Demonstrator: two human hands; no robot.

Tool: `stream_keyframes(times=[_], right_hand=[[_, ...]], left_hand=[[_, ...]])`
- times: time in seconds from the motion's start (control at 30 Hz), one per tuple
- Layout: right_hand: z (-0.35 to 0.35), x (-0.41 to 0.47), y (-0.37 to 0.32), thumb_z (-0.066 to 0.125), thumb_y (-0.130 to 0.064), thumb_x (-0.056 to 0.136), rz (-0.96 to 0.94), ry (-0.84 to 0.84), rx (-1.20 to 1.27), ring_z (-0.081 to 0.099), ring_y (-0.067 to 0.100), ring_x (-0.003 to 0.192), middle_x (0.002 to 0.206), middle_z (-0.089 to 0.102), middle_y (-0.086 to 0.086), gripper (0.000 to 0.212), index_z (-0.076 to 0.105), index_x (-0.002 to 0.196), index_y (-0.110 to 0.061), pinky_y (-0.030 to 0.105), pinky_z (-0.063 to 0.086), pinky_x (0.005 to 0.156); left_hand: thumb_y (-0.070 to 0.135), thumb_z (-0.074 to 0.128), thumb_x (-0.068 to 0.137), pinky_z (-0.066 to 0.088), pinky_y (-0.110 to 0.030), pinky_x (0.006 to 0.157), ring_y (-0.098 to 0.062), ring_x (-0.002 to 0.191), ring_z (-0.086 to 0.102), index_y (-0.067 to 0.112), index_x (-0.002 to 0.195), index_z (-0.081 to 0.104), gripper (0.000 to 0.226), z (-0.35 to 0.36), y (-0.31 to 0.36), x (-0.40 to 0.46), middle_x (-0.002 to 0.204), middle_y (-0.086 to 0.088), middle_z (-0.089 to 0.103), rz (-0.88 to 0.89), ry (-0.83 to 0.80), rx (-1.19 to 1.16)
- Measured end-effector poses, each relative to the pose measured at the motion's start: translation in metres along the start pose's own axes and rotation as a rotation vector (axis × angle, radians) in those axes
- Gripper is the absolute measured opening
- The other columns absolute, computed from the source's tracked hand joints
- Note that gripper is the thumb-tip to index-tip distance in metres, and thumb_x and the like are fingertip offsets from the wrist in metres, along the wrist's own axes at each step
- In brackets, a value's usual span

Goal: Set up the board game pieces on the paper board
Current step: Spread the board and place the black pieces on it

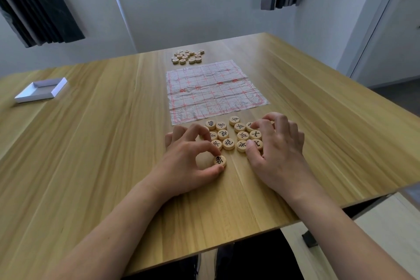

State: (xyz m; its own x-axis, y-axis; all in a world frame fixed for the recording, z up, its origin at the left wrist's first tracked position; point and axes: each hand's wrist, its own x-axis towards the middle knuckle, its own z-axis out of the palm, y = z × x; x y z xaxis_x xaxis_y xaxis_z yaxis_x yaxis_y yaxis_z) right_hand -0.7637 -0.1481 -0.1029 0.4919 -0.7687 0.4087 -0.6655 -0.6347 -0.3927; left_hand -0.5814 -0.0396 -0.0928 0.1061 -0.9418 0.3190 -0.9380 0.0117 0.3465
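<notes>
A crinkled paper board (pixel 216 91) with a red grid lies flat in the middle of the wooden table, with no pieces on it. Just in front of it sits a cluster of round wooden pieces with black characters (pixel 228 135). My left hand (pixel 193 161) pinches one black-marked piece (pixel 220 161) between thumb and fingers, pulled a little nearer than the cluster. My right hand (pixel 277 150) rests over the cluster's right side, fingertips and thumb touching pieces there. A second heap of wooden pieces (pixel 187 56) lies beyond the board's far edge.
An open white box lid (pixel 41 90) lies at the table's far left. The table's near edge (pixel 227 248) runs diagonally under my forearms, its right corner close to my right arm. Grey walls and dark curtains stand behind the table.
</notes>
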Motion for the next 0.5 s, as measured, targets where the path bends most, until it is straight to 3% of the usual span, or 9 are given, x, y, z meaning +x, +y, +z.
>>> stream_keyframes(times=[0.1,0.27,0.4,0.5], right_hand=[[0.000,0.002,0.001,0.042,-0.044,0.084,0.002,-0.002,0.013,0.029,0.016,0.118,0.125,0.033,-0.005,0.038,0.052,0.116,-0.028,0.033,0.018,0.099],[-0.005,0.003,0.003,0.043,-0.048,0.081,0.050,-0.003,0.088,0.026,0.013,0.120,0.126,0.034,-0.009,0.040,0.058,0.114,-0.031,0.022,0.009,0.095],[-0.005,0.001,0.001,0.055,-0.046,0.085,0.001,-0.028,0.041,0.025,0.013,0.122,0.128,0.034,-0.010,0.034,0.057,0.116,-0.033,0.025,0.010,0.097],[-0.003,0.001,-0.002,0.061,-0.045,0.085,-0.025,-0.042,0.020,0.025,0.012,0.122,0.128,0.032,-0.011,0.035,0.056,0.118,-0.035,0.028,0.010,0.100]], left_hand=[[0.063,0.061,0.072,0.018,-0.024,0.092,-0.006,0.107,0.030,0.040,0.089,0.070,0.030,0.002,-0.001,0.001,0.110,0.025,0.042,0.017,0.048,-0.013],[0.057,0.064,0.068,0.020,-0.026,0.092,-0.009,0.108,0.032,0.038,0.083,0.069,0.025,-0.003,-0.008,0.000,0.114,0.024,0.044,-0.080,0.217,-0.050],[0.052,0.069,0.067,0.015,-0.015,0.091,-0.012,0.113,0.030,0.037,0.085,0.070,0.023,-0.010,-0.018,-0.001,0.119,0.022,0.044,-0.142,0.269,-0.046],[0.052,0.070,0.067,0.015,-0.015,0.091,-0.013,0.116,0.029,0.038,0.085,0.070,0.023,-0.011,-0.020,0.000,0.121,0.023,0.043,-0.156,0.263,-0.055]])
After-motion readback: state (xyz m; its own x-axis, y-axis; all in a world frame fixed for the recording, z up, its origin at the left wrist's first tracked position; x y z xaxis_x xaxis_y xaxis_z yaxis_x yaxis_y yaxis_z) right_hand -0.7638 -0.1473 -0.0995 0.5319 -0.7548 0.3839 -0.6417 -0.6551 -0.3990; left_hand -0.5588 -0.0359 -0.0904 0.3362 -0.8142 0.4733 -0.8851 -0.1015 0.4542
